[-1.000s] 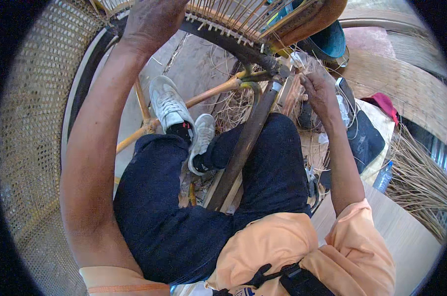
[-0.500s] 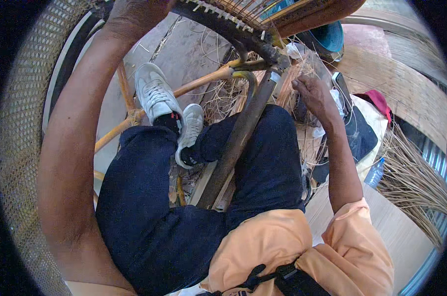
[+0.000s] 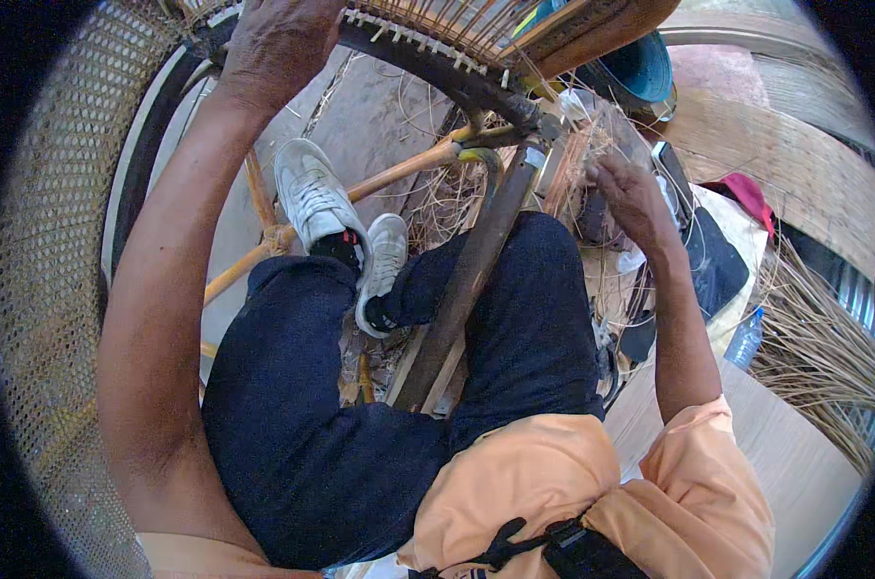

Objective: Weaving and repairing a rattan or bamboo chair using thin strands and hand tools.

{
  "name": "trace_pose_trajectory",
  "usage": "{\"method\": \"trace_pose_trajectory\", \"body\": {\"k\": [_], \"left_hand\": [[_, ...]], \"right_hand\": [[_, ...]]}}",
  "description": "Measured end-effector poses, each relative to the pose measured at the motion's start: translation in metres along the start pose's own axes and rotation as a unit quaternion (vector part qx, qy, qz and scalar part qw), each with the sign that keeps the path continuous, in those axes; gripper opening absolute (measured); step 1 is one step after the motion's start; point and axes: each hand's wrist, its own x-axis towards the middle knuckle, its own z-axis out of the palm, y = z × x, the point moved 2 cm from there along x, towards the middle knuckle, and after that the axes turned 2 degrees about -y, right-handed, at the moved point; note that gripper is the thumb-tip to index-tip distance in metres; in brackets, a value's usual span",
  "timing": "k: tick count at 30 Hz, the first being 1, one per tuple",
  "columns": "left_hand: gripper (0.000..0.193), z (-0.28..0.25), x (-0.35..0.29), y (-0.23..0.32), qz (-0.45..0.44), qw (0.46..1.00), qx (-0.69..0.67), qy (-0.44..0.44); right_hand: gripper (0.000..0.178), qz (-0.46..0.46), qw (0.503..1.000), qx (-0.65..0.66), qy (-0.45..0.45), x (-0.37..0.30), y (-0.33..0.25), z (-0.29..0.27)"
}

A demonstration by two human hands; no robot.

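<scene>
My left hand (image 3: 285,46) rests at the top edge of the view, over the dark curved rim of a rattan chair frame (image 3: 413,56); its fingertips are hidden. Thin cane strands (image 3: 457,21) run from a row of pale pegs along that rim. To the right, my right hand (image 3: 634,196) is closed, thumb and fingers pressed together. What it pinches, if anything, is too small to make out. Just beyond it lies a clear plastic bag (image 3: 623,133) with loose fibres around. A dark pole (image 3: 471,289) of the frame slants down between my legs.
Woven cane mesh (image 3: 46,289) fills the left side. At the right are a blue-green bucket (image 3: 645,69), a red cloth (image 3: 741,200), a plastic bottle (image 3: 746,338) and a bundle of rattan strips (image 3: 814,357). Cane scraps litter the floor near my white shoes (image 3: 314,198).
My left hand has come slightly lower and right in the view. My right hand has shifted a little right and down, still closed. The whole view has moved slightly.
</scene>
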Motion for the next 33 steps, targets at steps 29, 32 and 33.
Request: {"method": "trace_pose_trajectory", "body": {"k": [29,32,33], "left_hand": [[0.029,-0.149,-0.015,-0.109,-0.163,0.921,0.354,0.026],[0.020,-0.156,-0.005,-0.118,-0.187,0.921,0.340,-0.048],[0.020,-0.156,-0.003,-0.118,-0.181,0.920,0.345,-0.042]], "right_hand": [[0.021,-0.048,0.979,0.123,0.158,-0.041,0.026,-0.018],[0.021,-0.036,0.982,0.120,0.143,-0.044,0.030,-0.015],[0.021,-0.054,0.982,0.112,0.142,-0.046,0.031,-0.015]]}}
